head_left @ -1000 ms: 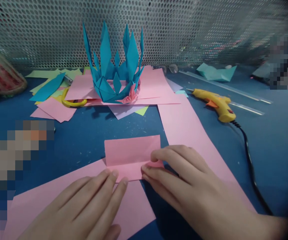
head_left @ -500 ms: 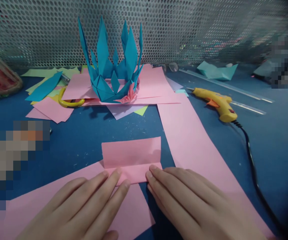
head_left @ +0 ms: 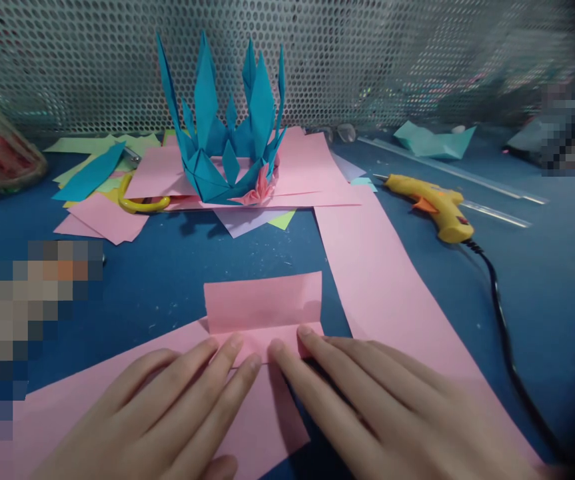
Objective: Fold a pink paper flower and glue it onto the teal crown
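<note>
A small piece of pink paper lies in front of me, creased across its middle, its far half standing up from the near half. My left hand is open, with fingertips pressing the near half at its left side. Fingers spread, my right hand is open too and presses the right part of that half, close to the crease. Beneath both the small piece and my left hand is a larger pink sheet. To the right, a long pink strip runs partly under my right hand.
A blue folded-paper crown with a pink paper flower stands at the back on pink sheets. A yellow glue gun with a black cord lies right, near clear glue sticks. Yellow-handled scissors lie among paper scraps. Perforated metal rises behind.
My right hand's index finger has spread away from the others and moved left onto the near half of the small paper. My left hand stays nearly still.
</note>
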Motion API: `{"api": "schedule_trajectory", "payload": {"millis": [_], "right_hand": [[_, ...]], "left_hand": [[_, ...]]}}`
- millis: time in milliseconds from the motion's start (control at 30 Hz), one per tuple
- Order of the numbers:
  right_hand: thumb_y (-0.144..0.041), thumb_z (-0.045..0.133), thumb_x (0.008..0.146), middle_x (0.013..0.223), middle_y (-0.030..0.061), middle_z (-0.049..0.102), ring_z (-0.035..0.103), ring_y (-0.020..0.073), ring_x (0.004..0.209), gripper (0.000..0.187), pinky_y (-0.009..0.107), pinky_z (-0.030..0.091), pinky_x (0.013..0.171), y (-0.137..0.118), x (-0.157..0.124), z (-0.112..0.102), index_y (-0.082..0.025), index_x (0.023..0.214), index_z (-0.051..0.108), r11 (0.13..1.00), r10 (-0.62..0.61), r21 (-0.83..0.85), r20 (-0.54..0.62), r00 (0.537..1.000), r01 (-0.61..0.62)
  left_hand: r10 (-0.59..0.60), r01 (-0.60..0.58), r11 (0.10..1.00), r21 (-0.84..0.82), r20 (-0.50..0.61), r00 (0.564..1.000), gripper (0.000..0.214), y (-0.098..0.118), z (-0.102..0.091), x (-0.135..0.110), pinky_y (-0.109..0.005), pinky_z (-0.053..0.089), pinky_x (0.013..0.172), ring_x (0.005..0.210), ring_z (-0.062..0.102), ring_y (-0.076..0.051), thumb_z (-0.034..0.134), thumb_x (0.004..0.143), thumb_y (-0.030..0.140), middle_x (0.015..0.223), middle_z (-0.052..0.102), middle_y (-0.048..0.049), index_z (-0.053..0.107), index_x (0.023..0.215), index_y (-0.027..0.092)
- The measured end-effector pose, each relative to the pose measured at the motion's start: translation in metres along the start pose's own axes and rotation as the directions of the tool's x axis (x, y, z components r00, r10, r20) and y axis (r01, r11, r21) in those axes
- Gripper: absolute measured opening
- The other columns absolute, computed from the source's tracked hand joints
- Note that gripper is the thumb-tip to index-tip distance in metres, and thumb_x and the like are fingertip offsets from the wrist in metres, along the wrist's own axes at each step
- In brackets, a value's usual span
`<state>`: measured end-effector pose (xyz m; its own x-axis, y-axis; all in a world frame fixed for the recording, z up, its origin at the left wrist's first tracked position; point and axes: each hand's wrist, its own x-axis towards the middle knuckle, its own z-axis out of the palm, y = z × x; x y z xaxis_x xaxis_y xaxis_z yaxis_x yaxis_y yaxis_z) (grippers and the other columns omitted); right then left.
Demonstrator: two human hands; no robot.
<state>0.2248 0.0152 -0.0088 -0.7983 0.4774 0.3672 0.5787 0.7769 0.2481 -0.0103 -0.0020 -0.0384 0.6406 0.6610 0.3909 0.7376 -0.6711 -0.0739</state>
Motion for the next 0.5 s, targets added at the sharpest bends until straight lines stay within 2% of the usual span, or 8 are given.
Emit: {"api": "schedule_trajectory", "payload": {"millis": [67, 167, 300, 400, 500], "right_hand": [[-0.006, 0.036, 0.094, 0.104, 0.0079, 0.076, 0.072, 0.0211, 0.091, 0.039, 0.03, 0.056, 0.074, -0.003, -0.001, 0.0, -0.014, 0.12, 0.064, 0.998, -0.024, -0.053, 0.016, 1.0, 0.025], [-0.009, 0.039, 0.094, 0.105, 0.0083, 0.076, 0.071, 0.0212, 0.095, 0.036, 0.03, 0.055, 0.075, -0.005, -0.002, -0.001, -0.013, 0.122, 0.063, 0.994, -0.044, -0.101, 0.031, 0.999, 0.047], [-0.01, 0.041, 0.093, 0.108, 0.0087, 0.075, 0.071, 0.0206, 0.097, 0.037, 0.029, 0.056, 0.072, -0.005, -0.001, -0.005, -0.012, 0.124, 0.062, 0.99, -0.081, -0.105, 0.112, 0.99, 0.093], [-0.005, 0.046, 0.088, 0.112, 0.0109, 0.072, 0.071, 0.0216, 0.098, 0.037, 0.029, 0.057, 0.071, -0.006, -0.002, -0.007, -0.009, 0.121, 0.062, 0.99, -0.076, -0.106, 0.148, 0.986, 0.093], [-0.003, 0.046, 0.087, 0.113, 0.0143, 0.071, 0.071, 0.0239, 0.099, 0.035, 0.029, 0.058, 0.071, -0.007, -0.004, -0.008, -0.006, 0.115, 0.065, 0.992, -0.058, -0.101, 0.149, 0.987, 0.073]], "left_hand": [[-0.011, 0.011, 1.0, -0.007, 0.006, 1.0, 0.047, 0.002, 0.0, 0.003, -0.043, 0.045, 0.104, 0.119, 0.061, -0.029, 0.05, 0.09, 0.044, 0.123, 0.069, -0.0095, 0.059, 0.13, 0.021], [-0.017, 0.017, 1.0, -0.019, 0.009, 1.0, 0.046, 0.002, -0.001, 0.003, -0.043, 0.047, 0.102, 0.116, 0.062, -0.029, 0.051, 0.09, 0.043, 0.121, 0.07, -0.0093, 0.06, 0.13, 0.021], [0.026, -0.026, 0.999, -0.028, -0.023, 0.999, 0.04, -0.002, -0.001, -0.006, -0.04, 0.046, 0.101, 0.112, 0.064, -0.026, 0.051, 0.091, 0.034, 0.12, 0.071, -0.0074, 0.06, 0.127, 0.021], [0.069, -0.069, 0.998, -0.013, -0.054, 0.996, 0.036, -0.004, -0.001, -0.013, -0.038, 0.041, 0.103, 0.111, 0.064, -0.025, 0.051, 0.092, 0.025, 0.12, 0.071, -0.0092, 0.058, 0.126, 0.015], [0.071, -0.069, 0.997, 0.031, -0.059, 0.996, 0.034, -0.002, -0.004, -0.014, -0.041, 0.04, 0.101, 0.109, 0.064, -0.027, 0.048, 0.093, 0.022, 0.116, 0.071, -0.0135, 0.056, 0.123, 0.01]]}}
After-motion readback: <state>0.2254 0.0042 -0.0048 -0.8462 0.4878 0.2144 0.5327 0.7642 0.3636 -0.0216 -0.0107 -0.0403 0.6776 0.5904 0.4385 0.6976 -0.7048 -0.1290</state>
